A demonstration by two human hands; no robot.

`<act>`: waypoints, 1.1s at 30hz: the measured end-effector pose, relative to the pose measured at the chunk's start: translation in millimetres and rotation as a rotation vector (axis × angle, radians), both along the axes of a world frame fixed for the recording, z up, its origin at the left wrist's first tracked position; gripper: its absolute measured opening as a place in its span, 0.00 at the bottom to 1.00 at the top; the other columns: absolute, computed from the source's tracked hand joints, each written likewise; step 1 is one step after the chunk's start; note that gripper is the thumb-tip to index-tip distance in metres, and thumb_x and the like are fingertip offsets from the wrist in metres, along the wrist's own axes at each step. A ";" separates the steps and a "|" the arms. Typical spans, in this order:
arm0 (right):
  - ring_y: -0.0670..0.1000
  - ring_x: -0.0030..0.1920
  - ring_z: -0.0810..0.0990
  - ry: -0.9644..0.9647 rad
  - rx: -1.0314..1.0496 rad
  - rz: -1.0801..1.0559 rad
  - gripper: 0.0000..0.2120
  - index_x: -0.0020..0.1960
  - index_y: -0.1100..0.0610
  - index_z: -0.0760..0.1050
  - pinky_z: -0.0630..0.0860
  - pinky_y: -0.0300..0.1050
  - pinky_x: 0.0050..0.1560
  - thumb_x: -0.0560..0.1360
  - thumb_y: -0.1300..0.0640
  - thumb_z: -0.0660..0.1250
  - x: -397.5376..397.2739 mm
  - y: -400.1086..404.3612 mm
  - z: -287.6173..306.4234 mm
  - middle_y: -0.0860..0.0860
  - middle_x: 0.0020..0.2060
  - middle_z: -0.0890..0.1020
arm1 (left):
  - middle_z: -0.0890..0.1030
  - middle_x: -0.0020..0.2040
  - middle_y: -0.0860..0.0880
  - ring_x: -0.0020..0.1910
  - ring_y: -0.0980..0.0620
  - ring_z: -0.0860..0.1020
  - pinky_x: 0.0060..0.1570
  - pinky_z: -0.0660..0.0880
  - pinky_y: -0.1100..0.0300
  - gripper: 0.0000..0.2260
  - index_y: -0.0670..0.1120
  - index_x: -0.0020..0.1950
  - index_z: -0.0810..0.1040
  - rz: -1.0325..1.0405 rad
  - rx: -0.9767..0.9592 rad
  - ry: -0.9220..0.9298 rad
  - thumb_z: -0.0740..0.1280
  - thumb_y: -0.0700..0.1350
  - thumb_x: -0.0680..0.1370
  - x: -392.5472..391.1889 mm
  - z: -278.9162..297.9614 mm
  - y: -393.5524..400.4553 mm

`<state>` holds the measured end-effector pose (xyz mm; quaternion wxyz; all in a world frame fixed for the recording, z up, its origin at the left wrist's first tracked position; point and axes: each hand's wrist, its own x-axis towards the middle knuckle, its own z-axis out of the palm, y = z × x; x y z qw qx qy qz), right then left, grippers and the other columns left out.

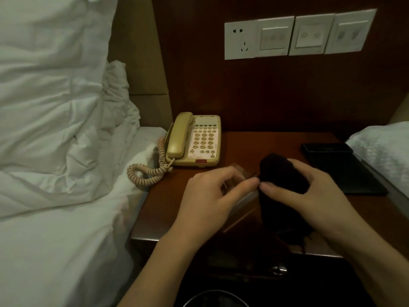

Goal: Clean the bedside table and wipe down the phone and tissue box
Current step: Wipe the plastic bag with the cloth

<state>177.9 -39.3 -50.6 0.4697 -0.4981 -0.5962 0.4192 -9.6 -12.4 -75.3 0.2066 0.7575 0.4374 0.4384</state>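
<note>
Head view. A dark wooden bedside table (243, 147) is seen between two beds with white bedding (55, 107). A beige corded phone (194, 140) is placed at the table's rear left corner, handset seated in its cradle; its coiled cord (146, 171) is draped over the left edge onto the bedding. A flat black folder (340, 169) is laid along the table's right side, well apart from the phone.

Near the front middle of the table, a box-like object, presumably the tissue box (241, 196), is held by the left hand (210, 196); fingers are curled around it, thumb extended along its near edge. The box is blurred and largely covered; its contents cannot be determined. A dark cloth (281, 196) is gripped by the right hand (309, 191), fingers wrapped over the bunched top, thumb pressed against its near side. The cloth is held against the right end of the box, with its loose end hung past the table's front edge. The two thumbs are nearly touching.

A row of white wall plates (296, 35), one socket and three switch panels, is mounted on the wooden wall panel above. A round dark bin rim (219, 295) is partly visible below the table; its contents cannot be made out. A metal drawer pull (277, 269) is noted under the table front.
</note>
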 end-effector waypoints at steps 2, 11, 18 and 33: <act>0.42 0.46 0.84 0.048 0.025 -0.075 0.18 0.54 0.45 0.80 0.81 0.40 0.41 0.65 0.50 0.75 -3.9 -0.5 -7.0 0.41 0.45 0.85 | 0.81 0.34 0.57 0.36 0.55 0.79 0.34 0.73 0.59 0.15 0.53 0.41 0.84 0.067 -0.027 -0.045 0.69 0.64 0.75 4.0 0.8 -1.5; 0.52 0.43 0.86 0.498 -0.030 -0.365 0.09 0.47 0.46 0.81 0.84 0.57 0.44 0.70 0.58 0.75 -20.9 -0.1 -28.3 0.47 0.40 0.86 | 0.68 0.63 0.57 0.61 0.60 0.72 0.55 0.72 0.64 0.35 0.62 0.67 0.67 0.411 -0.467 -0.594 0.71 0.68 0.62 30.6 -12.7 -28.7; 0.48 0.45 0.85 0.409 0.023 -0.408 0.12 0.51 0.47 0.81 0.83 0.54 0.47 0.69 0.55 0.77 -41.7 -10.9 -39.0 0.47 0.44 0.86 | 0.80 0.56 0.49 0.55 0.49 0.83 0.57 0.80 0.52 0.37 0.57 0.67 0.65 0.338 -0.710 -1.082 0.76 0.59 0.62 35.5 -17.1 -29.9; 0.48 0.49 0.85 0.248 0.018 0.111 0.09 0.47 0.40 0.82 0.83 0.44 0.47 0.68 0.49 0.76 -9.4 6.4 -16.0 0.47 0.47 0.85 | 0.86 0.51 0.48 0.46 0.51 0.85 0.46 0.82 0.55 0.29 0.54 0.67 0.71 0.089 -0.438 -0.940 0.76 0.49 0.68 21.6 -11.3 -14.9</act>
